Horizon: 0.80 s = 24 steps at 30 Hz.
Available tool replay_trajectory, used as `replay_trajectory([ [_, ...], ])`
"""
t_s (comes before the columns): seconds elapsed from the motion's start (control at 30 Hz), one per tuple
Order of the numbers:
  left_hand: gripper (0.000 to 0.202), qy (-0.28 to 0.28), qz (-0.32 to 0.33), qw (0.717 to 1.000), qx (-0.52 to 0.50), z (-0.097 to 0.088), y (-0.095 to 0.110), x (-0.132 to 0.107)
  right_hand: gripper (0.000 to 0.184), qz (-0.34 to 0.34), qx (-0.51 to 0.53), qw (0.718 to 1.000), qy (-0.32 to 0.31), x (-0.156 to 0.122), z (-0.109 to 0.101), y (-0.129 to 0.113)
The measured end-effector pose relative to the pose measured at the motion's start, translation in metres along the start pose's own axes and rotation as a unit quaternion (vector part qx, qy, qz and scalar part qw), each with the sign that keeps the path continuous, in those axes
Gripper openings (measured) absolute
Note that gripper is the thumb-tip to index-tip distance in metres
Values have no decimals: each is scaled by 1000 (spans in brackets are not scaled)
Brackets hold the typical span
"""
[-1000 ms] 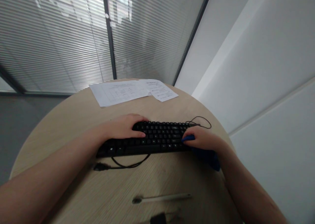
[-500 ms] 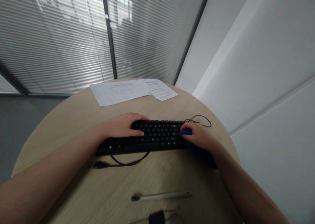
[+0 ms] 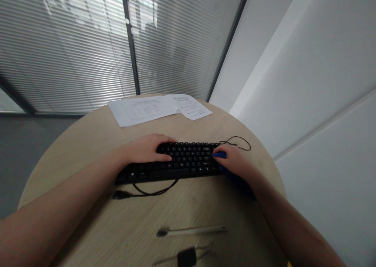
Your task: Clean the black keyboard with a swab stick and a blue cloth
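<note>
A black keyboard point(image 3: 182, 159) lies across the round table. My left hand point(image 3: 147, 147) holds its left part, with the thumb over the keys and the fingers towards the far edge. At the keyboard's right end, my right hand point(image 3: 235, 159) is closed on a dark blue cloth point(image 3: 235, 181). A fold of the cloth shows between thumb and fingers over the right-hand keys, and the rest hangs below the palm onto the table. The keyboard's black cable point(image 3: 155, 193) with its plug lies along the near side.
A brush with a pale handle point(image 3: 194, 231) lies nearer to me. Below it sits a small dark block with thin wire-like ends point(image 3: 187, 257), blurred. Printed papers point(image 3: 147, 110) lie at the table's far edge. A thin black cord loop point(image 3: 243, 138) rests behind my right hand.
My right hand and the blue cloth have shifted slightly left on the keyboard. My left hand stays where it was.
</note>
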<state>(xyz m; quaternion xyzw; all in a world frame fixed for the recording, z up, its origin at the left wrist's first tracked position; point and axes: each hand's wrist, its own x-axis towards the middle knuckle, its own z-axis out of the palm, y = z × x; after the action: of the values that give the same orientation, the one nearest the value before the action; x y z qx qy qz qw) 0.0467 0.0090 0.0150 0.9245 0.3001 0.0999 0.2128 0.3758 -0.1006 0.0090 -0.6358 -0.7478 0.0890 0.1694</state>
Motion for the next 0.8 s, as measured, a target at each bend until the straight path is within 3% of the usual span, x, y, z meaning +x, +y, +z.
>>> replay_trajectory([
  [0.3, 63, -14, -12, 1000, 0, -4, 5, -1, 12, -86, 61, 993, -47, -4, -9, 19],
  [0.5, 62, -13, -10, 1000, 0, -2, 1, 0, 16, -17, 53, 990, 126, -9, -34, 26],
  [0.57, 61, -11, -5, 1000, 0, -1, -1, 0, 17, -22, 23, 987, 158, -11, -36, 25],
  [0.63, 62, -11, -1, 1000, 1, 0, -3, 1, 16, -56, -1, 988, 144, -11, -33, 22],
  [0.8, 63, -11, 0, 1000, 2, 0, -3, 0, 16, -116, -52, 992, -7, -12, -20, 10],
])
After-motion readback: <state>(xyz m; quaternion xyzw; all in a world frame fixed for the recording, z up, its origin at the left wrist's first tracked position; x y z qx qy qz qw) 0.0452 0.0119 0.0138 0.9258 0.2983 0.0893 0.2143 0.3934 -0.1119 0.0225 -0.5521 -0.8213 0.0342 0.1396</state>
